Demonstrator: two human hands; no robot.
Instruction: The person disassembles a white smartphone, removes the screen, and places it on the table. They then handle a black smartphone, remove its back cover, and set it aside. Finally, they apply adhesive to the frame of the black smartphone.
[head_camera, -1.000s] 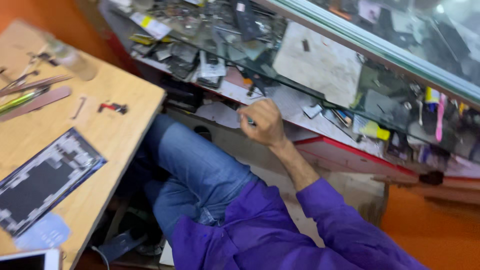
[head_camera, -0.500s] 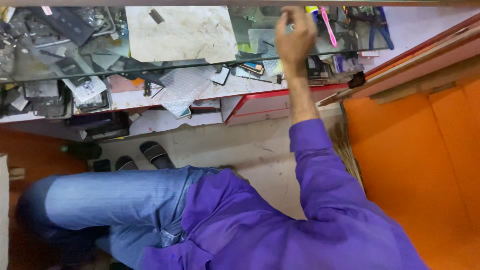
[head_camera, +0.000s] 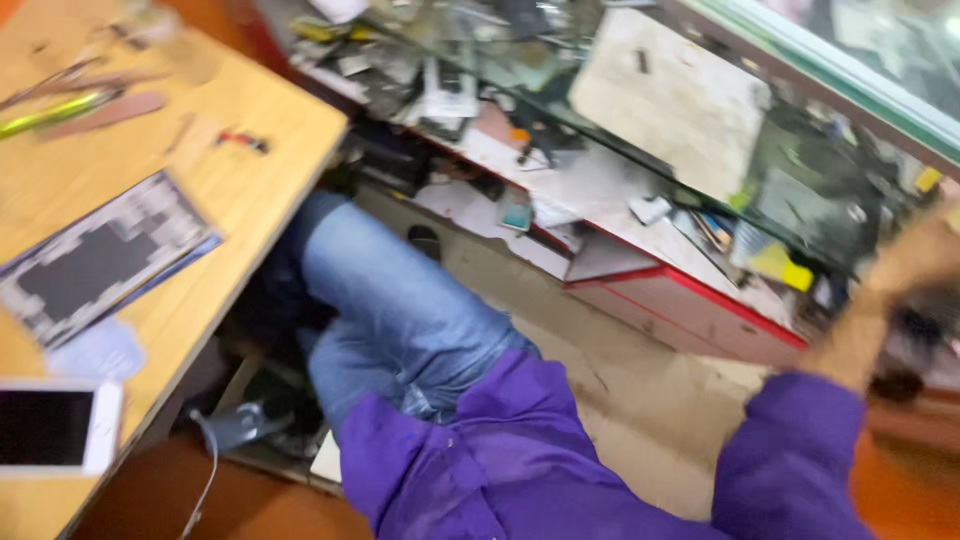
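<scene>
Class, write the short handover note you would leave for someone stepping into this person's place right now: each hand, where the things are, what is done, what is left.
Right hand: raised at the far right, by the cluttered glass-topped shelf; too blurred to tell whether its grip holds anything.
Left hand: not in view.
On the wooden table: white phone face up at the near edge, patterned mat, green tool and other small tools at the far end.
Done: nothing visibly taken apart or moved to the table.
Left: the phone lies untouched; whatever the right hand is at on the shelf is unfinished.

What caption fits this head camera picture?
Right hand in purple sleeve reaches toward cluttered glass shelf; white phone on wooden table.
</scene>
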